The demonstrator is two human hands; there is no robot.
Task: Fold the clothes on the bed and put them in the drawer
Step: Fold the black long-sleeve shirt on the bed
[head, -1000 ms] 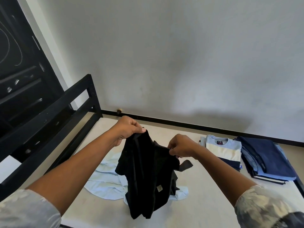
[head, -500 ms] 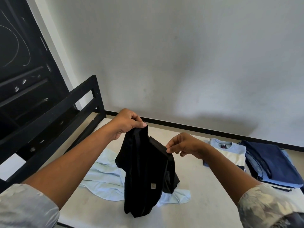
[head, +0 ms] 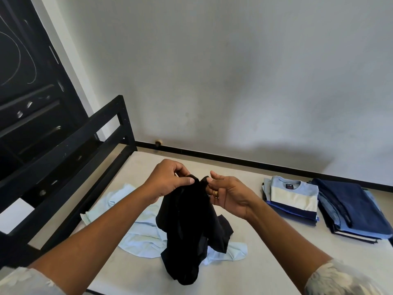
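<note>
Both the left hand (head: 170, 180) and right hand (head: 228, 193) pinch the bunched top of a limp, matte black garment (head: 189, 231) that hangs below their fingers (head: 187, 181) over a crumpled pale-blue shirt (head: 140, 231) on the bed (head: 265, 262).

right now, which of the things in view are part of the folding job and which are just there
In the job: black garment, pinched by left hand and right hand; light blue shirt unfolded on the bed; striped tee pile and navy pile, folded.
Just there: black bed rail; small round knob at the wall's foot.
</note>
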